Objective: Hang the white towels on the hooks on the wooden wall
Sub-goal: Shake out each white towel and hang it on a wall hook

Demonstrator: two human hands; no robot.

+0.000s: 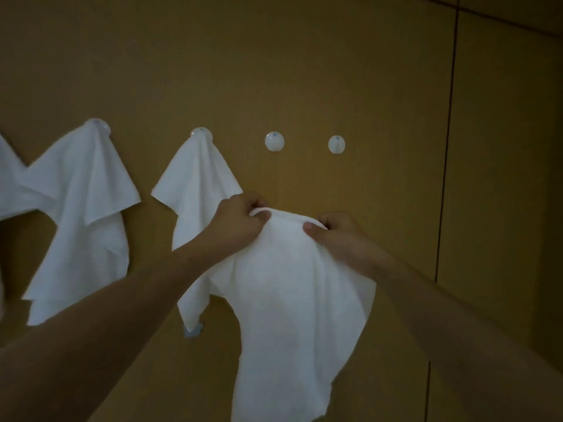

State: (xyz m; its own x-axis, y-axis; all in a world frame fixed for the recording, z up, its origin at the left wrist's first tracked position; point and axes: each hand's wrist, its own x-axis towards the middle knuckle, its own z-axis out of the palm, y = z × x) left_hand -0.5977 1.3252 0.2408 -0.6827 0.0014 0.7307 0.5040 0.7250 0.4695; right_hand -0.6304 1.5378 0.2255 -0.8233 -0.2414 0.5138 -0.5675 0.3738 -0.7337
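I hold a white towel point(292, 293) up in front of the wooden wall point(304, 71). My left hand point(240, 219) pinches its top edge on the left, and my right hand point(338, 236) pinches it on the right. The cloth hangs down loosely between and below my hands. Two bare white round hooks point(274, 141) point(336, 144) sit on the wall just above my hands. To the left, one white towel point(201, 193) hangs from a hook point(201, 132), and another towel point(85, 202) hangs from a hook point(97, 123) further left.
Part of a third hung towel point(9, 184) shows at the left edge. A dark vertical seam point(447, 147) splits the wall panels on the right. A small pale object point(193, 330) peeks from under the middle towel's lower corner.
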